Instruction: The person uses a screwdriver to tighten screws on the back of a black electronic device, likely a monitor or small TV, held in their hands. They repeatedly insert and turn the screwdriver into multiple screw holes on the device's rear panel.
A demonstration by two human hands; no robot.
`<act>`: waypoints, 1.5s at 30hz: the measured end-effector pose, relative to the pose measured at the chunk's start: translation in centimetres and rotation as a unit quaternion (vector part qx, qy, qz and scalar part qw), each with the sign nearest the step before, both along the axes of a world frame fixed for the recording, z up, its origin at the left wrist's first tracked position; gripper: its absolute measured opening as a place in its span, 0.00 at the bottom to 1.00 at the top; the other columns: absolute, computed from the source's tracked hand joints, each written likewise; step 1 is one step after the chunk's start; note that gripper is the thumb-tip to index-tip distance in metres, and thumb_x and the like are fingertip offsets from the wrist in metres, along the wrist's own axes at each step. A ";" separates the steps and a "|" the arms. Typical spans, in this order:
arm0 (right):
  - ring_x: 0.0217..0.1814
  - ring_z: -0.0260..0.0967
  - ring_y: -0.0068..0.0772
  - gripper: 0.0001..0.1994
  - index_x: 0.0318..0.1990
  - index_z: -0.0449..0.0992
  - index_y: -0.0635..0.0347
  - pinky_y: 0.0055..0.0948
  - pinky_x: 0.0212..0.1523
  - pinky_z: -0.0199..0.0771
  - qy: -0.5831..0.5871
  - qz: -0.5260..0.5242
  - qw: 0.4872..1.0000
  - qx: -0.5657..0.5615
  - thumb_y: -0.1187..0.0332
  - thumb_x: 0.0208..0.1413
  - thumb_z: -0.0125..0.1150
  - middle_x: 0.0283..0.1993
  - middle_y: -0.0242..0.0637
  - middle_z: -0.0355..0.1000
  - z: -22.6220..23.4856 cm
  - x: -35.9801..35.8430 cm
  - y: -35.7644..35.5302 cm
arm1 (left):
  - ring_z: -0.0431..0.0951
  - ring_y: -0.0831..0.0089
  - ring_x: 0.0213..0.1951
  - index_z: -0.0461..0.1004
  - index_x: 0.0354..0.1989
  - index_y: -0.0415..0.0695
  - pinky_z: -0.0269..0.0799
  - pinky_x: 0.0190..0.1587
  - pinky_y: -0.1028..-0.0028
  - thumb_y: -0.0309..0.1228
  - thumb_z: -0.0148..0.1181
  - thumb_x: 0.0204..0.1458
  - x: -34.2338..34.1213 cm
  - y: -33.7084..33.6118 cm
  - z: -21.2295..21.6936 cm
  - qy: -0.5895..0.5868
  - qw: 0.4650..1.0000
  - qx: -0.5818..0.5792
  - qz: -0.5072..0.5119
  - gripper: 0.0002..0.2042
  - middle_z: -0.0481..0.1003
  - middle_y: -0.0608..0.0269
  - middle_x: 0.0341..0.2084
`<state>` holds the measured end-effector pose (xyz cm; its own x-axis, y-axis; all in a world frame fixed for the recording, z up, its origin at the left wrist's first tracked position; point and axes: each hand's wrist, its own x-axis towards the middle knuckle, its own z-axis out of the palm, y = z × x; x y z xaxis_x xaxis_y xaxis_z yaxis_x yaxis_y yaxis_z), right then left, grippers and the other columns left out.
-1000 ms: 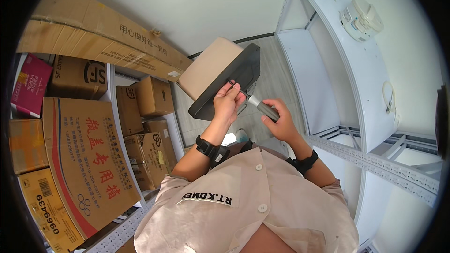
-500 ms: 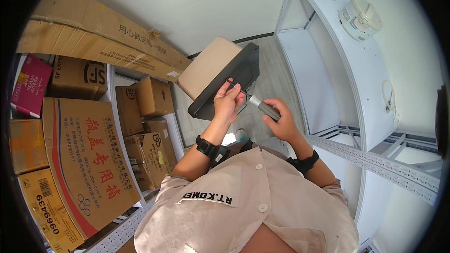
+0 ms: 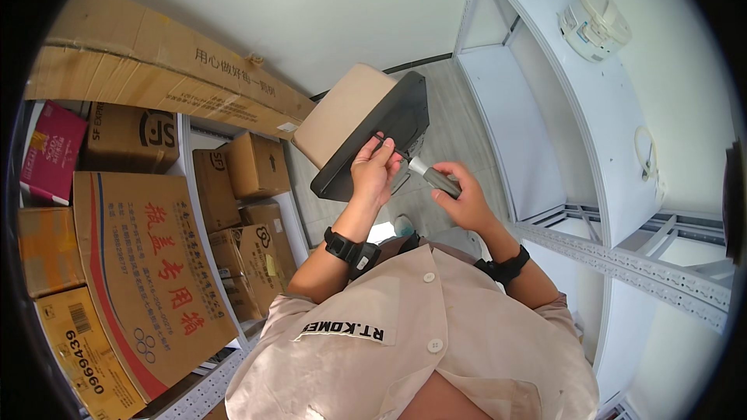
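A beige padded chair seat [image 3: 346,113] stands tilted on its side, its flat black underside [image 3: 401,101] facing me. My right hand [image 3: 464,196] is closed round the thick grey handle of a screwdriver [image 3: 442,182]. Its thin dark shaft points up and left toward the black underside. My left hand [image 3: 373,171] is closed, thumb and fingers pinching round the shaft near the tip, against the underside. The fingers hide the tip and whatever it meets. Part of a metal fitting [image 3: 401,180] shows beside the left fingers.
At left, a shelf unit [image 3: 187,163] holds several cardboard boxes [image 3: 148,264], and a long carton [image 3: 171,70] lies across the back left. White metal shelves [image 3: 537,140] curve along the right, with a white lidded bucket [image 3: 595,27] on top. A grey floor [image 3: 459,109] shows between.
My right hand and the screwdriver handle have shifted slightly to the left. My left hand has stayed pinched round the shaft, and the chair seat has hardly moved.
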<state>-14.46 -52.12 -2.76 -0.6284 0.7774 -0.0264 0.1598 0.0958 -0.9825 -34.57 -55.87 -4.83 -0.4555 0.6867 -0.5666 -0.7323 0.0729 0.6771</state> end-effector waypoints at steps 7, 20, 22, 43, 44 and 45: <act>0.24 0.62 0.22 0.18 0.56 0.66 0.65 0.22 0.21 0.57 0.112 0.022 0.938 -0.328 0.73 0.58 0.55 0.37 0.33 0.65 -0.5 0.2 0.8 | 0.77 0.81 0.24 0.71 0.48 0.43 0.72 0.22 0.84 0.27 0.64 0.54 0.2 0.3 0.0 0.005 1.000 0.002 0.024 0.14 0.76 0.69 0.28; 0.19 0.61 0.19 0.18 0.57 0.66 0.67 0.21 0.16 0.56 0.057 0.056 0.934 -0.347 0.69 0.61 0.51 0.37 0.37 0.73 1.3 -0.4 1.7 | 0.76 0.83 0.22 0.73 0.39 0.45 0.72 0.21 0.85 0.28 0.65 0.53 -0.1 0.3 0.0 0.005 0.999 0.013 0.037 0.09 0.75 0.71 0.25; 0.20 0.61 0.18 0.17 0.56 0.66 0.66 0.21 0.16 0.56 0.035 0.059 0.963 -0.261 0.69 0.61 0.51 0.37 0.36 0.73 0.7 -0.6 1.4 | 0.76 0.83 0.22 0.73 0.39 0.44 0.72 0.21 0.85 0.27 0.65 0.53 -0.1 0.4 -0.1 0.004 0.999 0.016 0.037 0.08 0.75 0.71 0.25; 0.17 0.59 0.19 0.19 0.57 0.65 0.68 0.21 0.14 0.51 0.114 0.019 0.895 -0.430 0.66 0.62 0.50 0.36 0.40 0.74 0.2 -0.3 1.5 | 0.75 0.84 0.23 0.70 0.50 0.43 0.72 0.22 0.85 0.27 0.63 0.54 -0.1 0.4 0.4 0.015 1.000 0.005 0.015 0.15 0.74 0.72 0.24; 0.16 0.59 0.19 0.19 0.57 0.65 0.68 0.20 0.14 0.50 0.116 0.019 0.895 -0.430 0.66 0.62 0.50 0.36 0.40 0.74 0.2 -0.2 1.4 | 0.75 0.84 0.23 0.70 0.50 0.43 0.72 0.22 0.85 0.27 0.63 0.54 0.0 0.5 0.5 0.018 1.000 0.004 0.013 0.16 0.73 0.73 0.24; 0.16 0.59 0.19 0.19 0.57 0.65 0.68 0.20 0.14 0.50 0.116 0.018 0.894 -0.432 0.67 0.62 0.50 0.36 0.40 0.74 0.2 -0.2 1.4 | 0.75 0.84 0.23 0.70 0.50 0.43 0.72 0.22 0.85 0.27 0.63 0.54 0.0 0.5 0.5 0.018 1.000 0.003 0.013 0.16 0.73 0.73 0.24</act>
